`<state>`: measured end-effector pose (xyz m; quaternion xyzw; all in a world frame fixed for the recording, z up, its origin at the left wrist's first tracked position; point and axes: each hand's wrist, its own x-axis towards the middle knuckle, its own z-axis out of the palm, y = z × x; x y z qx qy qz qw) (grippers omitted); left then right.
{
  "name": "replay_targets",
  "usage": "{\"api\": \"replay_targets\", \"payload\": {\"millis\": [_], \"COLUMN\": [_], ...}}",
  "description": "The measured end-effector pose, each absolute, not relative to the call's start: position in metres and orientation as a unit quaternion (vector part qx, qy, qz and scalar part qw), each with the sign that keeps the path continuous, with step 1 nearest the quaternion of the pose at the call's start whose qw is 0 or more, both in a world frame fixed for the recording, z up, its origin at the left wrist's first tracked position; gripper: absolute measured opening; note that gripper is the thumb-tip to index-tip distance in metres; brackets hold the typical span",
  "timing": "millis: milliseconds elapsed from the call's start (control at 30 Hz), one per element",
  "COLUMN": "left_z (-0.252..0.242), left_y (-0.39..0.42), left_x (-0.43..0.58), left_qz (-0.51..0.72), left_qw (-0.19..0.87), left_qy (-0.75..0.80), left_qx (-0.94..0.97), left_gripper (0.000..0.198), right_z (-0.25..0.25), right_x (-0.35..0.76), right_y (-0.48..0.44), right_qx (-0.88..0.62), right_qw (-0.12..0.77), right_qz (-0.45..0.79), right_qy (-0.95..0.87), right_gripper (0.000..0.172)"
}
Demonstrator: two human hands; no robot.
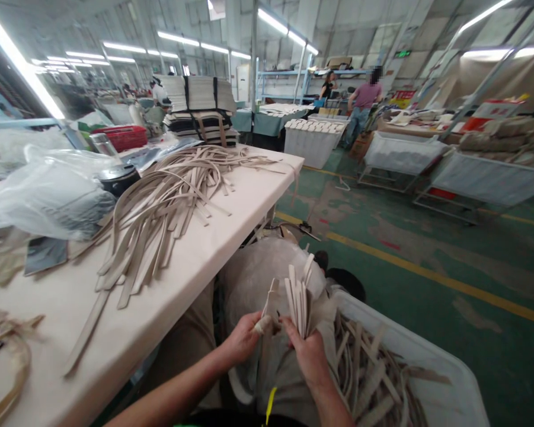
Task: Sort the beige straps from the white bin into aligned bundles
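My right hand (309, 356) is closed around a bundle of beige strips (300, 293) that stand upright from the fist, above my lap. My left hand (244, 338) pinches one strip end (267, 308) right beside that bundle. Both hands hover just left of a white bin (431, 362) holding several more beige strips (373, 373). A large loose pile of the same strips (169, 201) lies on the white table (231, 219) to my left.
Clear plastic bags (44, 190) and a dark pot sit at the table's left. Stacked bundled material (200, 110) stands at the far end. White carts (484, 175) and bins line the green floor to the right, where a person (362, 104) stands in the distance.
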<state>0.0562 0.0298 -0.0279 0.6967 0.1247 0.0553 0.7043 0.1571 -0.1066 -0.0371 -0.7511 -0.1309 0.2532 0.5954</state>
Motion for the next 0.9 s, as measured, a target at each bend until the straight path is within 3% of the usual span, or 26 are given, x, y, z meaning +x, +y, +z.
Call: {"api": "replay_targets", "payload": {"millis": [133, 333, 533, 900], "left_z": [-0.016, -0.014, -0.020, -0.039], "left_y": [0.039, 0.032, 0.029, 0.027], "left_x": [0.048, 0.043, 0.034, 0.033], "left_qz": [-0.052, -0.130, -0.155, -0.190], "left_qw": [0.672, 0.663, 0.679, 0.535], "left_qy": [0.077, 0.031, 0.048, -0.030], "left_qx": [0.734, 0.737, 0.716, 0.823], "left_gripper": [0.061, 0.062, 0.064, 0.029], "right_z": [-0.030, -0.021, -0.024, -0.007], "right_x": [0.173, 0.175, 0.166, 0.205], "right_y": [-0.108, -0.106, -0.112, -0.159], "right_qx": [-0.699, -0.713, -0.759, -0.859], "right_qw": [0.635, 0.601, 0.543, 0.469], "right_qz": [0.289, 0.305, 0.271, 0.090], "right_qy": [-0.157, -0.192, -0.237, -0.186], "right_gripper": [0.054, 0.032, 0.032, 0.035]}}
